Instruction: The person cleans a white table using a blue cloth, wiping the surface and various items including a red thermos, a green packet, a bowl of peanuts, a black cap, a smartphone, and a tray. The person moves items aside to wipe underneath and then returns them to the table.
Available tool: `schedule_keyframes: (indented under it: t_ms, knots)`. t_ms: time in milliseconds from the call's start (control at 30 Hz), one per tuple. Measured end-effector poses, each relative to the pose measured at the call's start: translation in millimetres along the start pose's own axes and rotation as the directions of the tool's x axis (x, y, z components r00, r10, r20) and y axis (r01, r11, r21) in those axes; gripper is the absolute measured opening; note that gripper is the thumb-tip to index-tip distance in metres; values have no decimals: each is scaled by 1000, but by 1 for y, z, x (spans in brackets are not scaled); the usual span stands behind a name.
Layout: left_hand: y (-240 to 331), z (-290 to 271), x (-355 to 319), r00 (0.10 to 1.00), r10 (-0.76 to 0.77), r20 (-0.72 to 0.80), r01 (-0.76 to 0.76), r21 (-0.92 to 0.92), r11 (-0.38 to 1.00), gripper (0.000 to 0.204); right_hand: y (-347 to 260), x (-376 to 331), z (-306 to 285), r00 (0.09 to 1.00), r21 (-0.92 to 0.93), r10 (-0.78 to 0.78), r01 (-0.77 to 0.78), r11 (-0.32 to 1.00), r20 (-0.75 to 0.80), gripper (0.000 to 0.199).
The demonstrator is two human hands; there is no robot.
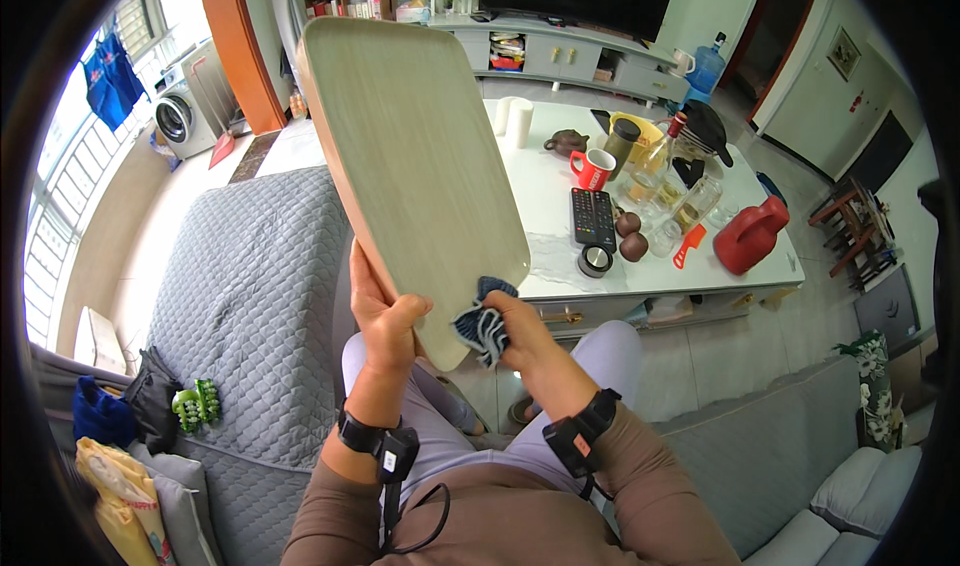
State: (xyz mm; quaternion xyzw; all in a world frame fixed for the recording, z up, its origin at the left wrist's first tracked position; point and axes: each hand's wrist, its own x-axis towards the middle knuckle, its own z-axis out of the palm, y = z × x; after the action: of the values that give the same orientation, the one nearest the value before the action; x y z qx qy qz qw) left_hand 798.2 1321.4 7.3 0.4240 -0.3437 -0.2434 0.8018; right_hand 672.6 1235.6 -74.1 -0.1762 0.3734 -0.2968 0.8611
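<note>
A large pale rectangular tray (415,166) with rounded corners and a raised rim is held up, tilted, in front of me. My left hand (385,311) grips its lower left edge, thumb over the rim and fingers behind the tray. My right hand (522,331) is closed around a dark blue and white striped cloth (482,324), which touches the tray's lower right corner. Part of the cloth is hidden inside the right hand. The tray blocks the left end of the white table (555,266) behind it.
On the table stand a red mug (595,169), a dark teapot (567,143), a black remote (593,218), a red jug (750,236), glass bottles and several cups. A grey quilted couch section (250,316) lies to my left; a grey sofa (770,446) extends to the right.
</note>
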Motion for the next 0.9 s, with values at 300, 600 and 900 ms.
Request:
schedule_keyframes:
  t_ms: [300, 600, 900]
  knots:
    - [-28, 24, -6, 944, 234, -233, -242, -5, 970, 82, 10, -49, 28, 981, 50, -163, 159, 986, 101, 28]
    - [-62, -6, -32, 976, 9, 216, 13, -97, 995, 92, -23, -34, -9, 884, -40, -467, 468, 883, 19, 33]
    - [-15, -78, 21, 792, 461, 400, -555, 787, 271, 41, -145, -80, -28, 537, -444, -777, 814, 375, 328, 66]
